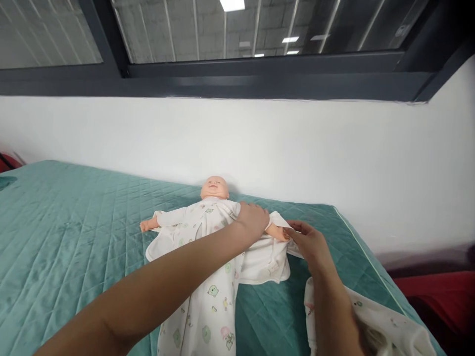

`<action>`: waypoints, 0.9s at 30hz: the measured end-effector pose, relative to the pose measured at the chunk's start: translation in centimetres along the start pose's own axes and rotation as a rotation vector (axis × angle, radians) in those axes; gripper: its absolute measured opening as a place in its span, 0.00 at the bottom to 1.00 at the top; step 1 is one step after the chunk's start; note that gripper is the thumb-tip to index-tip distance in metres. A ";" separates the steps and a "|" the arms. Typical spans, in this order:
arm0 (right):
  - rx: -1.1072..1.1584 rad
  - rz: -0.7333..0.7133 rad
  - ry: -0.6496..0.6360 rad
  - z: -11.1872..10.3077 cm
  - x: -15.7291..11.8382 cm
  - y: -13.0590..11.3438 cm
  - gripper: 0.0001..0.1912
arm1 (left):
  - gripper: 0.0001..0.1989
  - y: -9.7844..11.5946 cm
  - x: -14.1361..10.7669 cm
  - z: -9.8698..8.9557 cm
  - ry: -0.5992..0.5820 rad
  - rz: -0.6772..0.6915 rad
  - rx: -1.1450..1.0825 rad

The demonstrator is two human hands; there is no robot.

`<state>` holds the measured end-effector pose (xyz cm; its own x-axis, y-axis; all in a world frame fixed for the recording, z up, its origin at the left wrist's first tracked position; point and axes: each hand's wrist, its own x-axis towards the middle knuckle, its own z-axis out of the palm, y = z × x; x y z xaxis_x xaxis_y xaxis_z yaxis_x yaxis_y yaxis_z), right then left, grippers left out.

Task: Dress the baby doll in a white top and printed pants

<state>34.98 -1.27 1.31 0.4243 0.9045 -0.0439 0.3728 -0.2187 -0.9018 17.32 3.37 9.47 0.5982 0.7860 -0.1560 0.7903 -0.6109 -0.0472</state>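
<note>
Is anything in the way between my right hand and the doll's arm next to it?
Nothing visible. The right hand is right at the end of the doll's arm, with white cloth beside it. The left hand lies over the upper part of that arm, not between them.

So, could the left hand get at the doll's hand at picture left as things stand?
Probably yes: the left hand would first have to leave the doll's other arm, but nothing visible covers the doll's hand.
</note>
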 end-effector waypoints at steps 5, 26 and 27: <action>0.167 0.026 -0.040 0.4 -0.4 -0.5 0.21 | 0.20 0.0 -0.5 0.2 0.019 0.009 -0.017; -0.117 -0.002 0.078 2.3 -0.5 -1.7 0.23 | 0.12 -12.5 -11.0 6.9 0.767 -0.595 -0.980; -0.210 -0.042 0.099 2.6 -0.4 -1.6 0.23 | 0.13 -13.2 -10.8 7.7 0.779 -0.636 -1.077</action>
<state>32.08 -0.35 1.64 0.4797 0.8763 0.0439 0.5511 -0.2619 -0.7923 -0.59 2.19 4.17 -0.2366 0.9540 0.1840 0.4479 -0.0609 0.8920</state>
